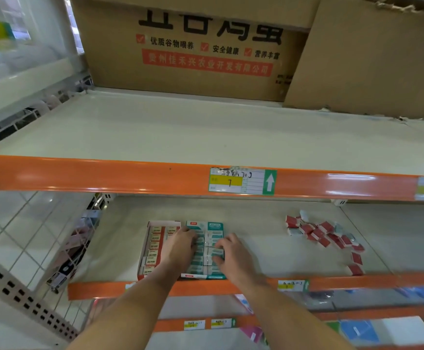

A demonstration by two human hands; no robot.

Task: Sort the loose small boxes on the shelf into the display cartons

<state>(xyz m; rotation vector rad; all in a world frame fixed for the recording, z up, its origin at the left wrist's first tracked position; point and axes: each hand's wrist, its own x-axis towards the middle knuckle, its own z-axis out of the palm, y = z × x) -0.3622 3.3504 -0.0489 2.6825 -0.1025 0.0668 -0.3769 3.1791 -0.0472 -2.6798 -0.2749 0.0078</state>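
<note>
Presently both hands work inside the teal carton (205,248): the left hand (181,245) lies with fingers bent over its packed rows, the right hand (231,251) pinches a teal box (216,252) at its fingertips. Loose red boxes (324,236) lie well right of the fingers; the red carton (152,248) sits just left. Boxes look light, stiff (probably crushable), best pinched by their long sides.

Cream shelf (269,251), two display cartons (180,248) side by side (front left), loose red boxes (324,234) scattered right

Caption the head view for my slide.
Both hands arrange teal boxes in a display carton; loose red boxes wait.
</note>
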